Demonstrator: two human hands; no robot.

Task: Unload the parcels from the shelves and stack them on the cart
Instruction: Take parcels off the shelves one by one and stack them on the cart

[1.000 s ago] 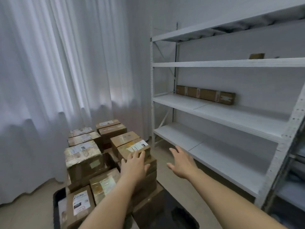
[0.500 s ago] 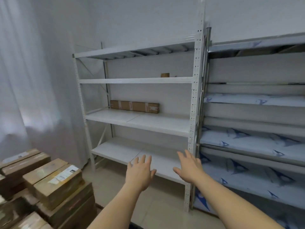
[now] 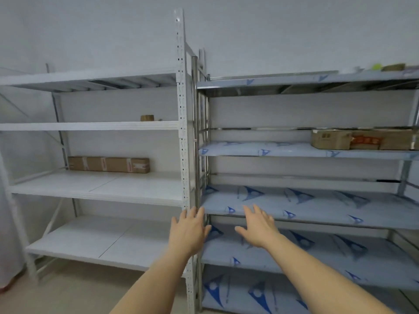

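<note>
Hands, left & right, spread, empty; box cut off at frame edge.

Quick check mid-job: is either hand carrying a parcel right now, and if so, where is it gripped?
Nothing is held. The left hand and right hand are both open and empty, fingers spread, in front of the shelves.

I'm facing a plain pale grey wall, beige smooth floor under me, and a sheer white curtain hanging at my far left.
</note>
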